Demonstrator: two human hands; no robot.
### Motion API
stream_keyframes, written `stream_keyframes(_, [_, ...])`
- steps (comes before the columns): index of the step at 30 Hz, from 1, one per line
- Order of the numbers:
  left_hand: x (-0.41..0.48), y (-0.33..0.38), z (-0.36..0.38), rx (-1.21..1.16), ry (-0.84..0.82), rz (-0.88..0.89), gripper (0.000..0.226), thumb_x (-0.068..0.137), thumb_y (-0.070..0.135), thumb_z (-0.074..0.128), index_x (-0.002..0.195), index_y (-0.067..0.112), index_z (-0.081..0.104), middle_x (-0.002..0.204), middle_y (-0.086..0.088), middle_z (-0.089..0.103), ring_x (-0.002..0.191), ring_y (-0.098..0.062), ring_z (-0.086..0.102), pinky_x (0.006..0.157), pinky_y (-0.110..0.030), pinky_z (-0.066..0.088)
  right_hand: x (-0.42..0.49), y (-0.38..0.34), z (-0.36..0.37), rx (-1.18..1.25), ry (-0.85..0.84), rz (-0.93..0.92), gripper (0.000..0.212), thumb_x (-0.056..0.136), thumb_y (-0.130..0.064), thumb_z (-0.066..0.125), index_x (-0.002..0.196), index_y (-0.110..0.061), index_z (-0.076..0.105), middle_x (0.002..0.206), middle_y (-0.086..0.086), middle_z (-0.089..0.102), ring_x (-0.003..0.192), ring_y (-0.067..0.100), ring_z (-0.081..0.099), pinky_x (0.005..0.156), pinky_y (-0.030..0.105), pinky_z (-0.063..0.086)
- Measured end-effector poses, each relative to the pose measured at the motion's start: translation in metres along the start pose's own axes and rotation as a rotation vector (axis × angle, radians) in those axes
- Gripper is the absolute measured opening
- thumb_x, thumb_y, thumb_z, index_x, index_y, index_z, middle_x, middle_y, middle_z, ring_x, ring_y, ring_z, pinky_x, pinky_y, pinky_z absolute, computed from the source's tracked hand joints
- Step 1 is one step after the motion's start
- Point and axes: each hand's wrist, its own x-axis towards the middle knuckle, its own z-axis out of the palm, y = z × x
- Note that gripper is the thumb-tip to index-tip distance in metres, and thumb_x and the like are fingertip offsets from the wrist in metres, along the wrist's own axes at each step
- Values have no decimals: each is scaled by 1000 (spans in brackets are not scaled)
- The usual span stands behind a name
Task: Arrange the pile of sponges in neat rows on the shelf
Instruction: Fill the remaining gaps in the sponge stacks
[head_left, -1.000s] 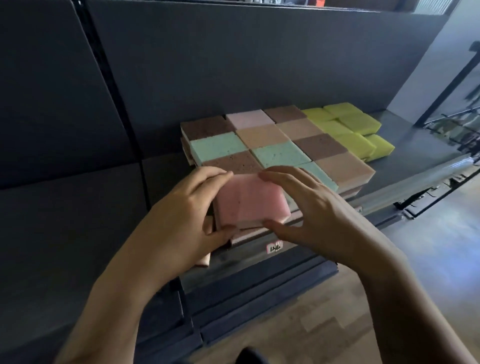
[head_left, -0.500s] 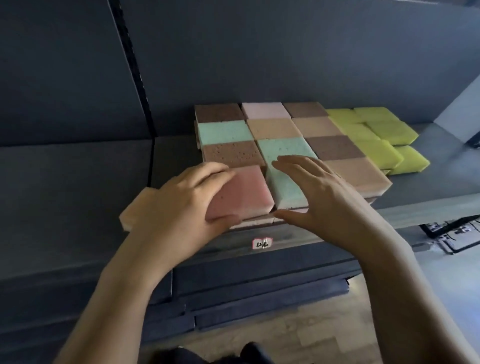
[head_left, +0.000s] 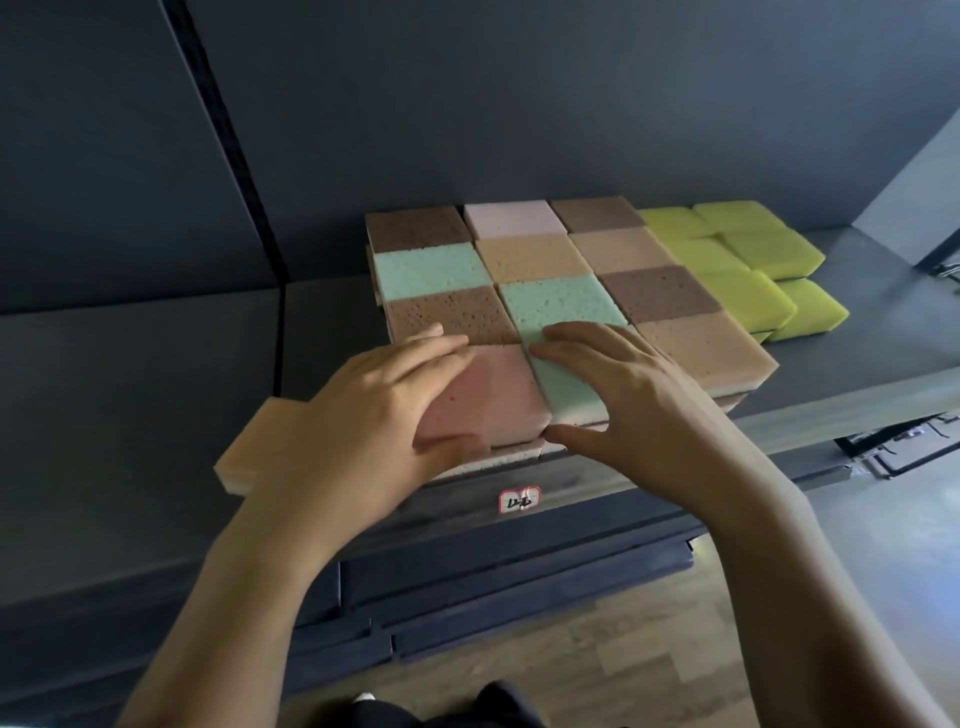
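Sponges (head_left: 545, 254) sit in a tight grid of three columns and four rows on a dark grey shelf (head_left: 862, 374), pushed close to its back panel (head_left: 519, 104). The front row reaches the shelf's front edge, where a small white label (head_left: 519, 500) is stuck. Bare shelf lies open to the left of the grid and to the far right, past a looser cluster of yellow sponges (head_left: 748, 260). One tan sponge (head_left: 254, 447) lies apart on the left, near the front edge.

A second ago both hands held a pink sponge (head_left: 493, 395) up off the front edge. Now it lies flat in the front left corner of the grid. The left hand (head_left: 374, 415) rests on it, fingers laid straight over the top and thumb against its front side. The right hand (head_left: 639, 410), which was hovering, has come down on the mint green sponge (head_left: 566, 389) beside it, fingers spread, thumb at the front edge.

All the sponges are flat rectangular blocks with pitted, porous tops in brown, tan, mint and pale pink. A second layer shows beneath the front row. A wood-patterned floor (head_left: 597, 649) shows below.
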Motion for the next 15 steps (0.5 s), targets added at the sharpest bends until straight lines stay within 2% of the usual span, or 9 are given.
stream_keyframes(3, [3,-1,3,-29,-17,0,69,78,53,65,133,12,58,138,2,55,129,-4,32,98,-26,32,2,1,-2,11,-6,4,72,72,-40,84,136,-20,57,141,-4,53,129,19,50,104,39,43])
stream_keyframes(6, [4,-7,5,-109,-61,-16,71,85,62,56,138,15,52,142,8,49,127,-3,38,106,-20,30,3,2,-3,27,-7,4,71,71,-40,85,135,-20,58,139,-5,55,127,19,51,104,40,45])
stream_keyframes(10, [3,-6,4,-121,-85,-19,69,84,57,60,140,19,49,139,15,46,117,1,46,88,1,35,4,3,-3,29,-9,-1,71,71,-40,85,134,-21,59,138,-5,55,127,19,51,103,40,45])
stream_keyframes(11, [3,-5,4,-124,-84,-17,69,83,57,60,140,20,49,138,15,46,116,1,47,87,-1,38,4,3,-2,27,-9,-3,70,71,-40,85,134,-21,59,138,-5,55,127,19,51,103,41,45])
stream_keyframes(13, [3,-4,5,-124,-83,-19,70,83,55,59,142,19,47,138,13,45,118,-4,48,93,-15,42,4,3,-2,31,-5,-7,70,71,-41,84,133,-21,59,138,-5,55,126,19,51,103,41,46])
stream_keyframes(15, [4,-1,4,-58,-56,-8,71,79,54,60,139,17,50,136,7,49,118,-10,47,95,-26,39,4,4,-1,43,-6,-11,70,71,-42,84,133,-21,59,138,-5,55,126,19,51,103,43,46])
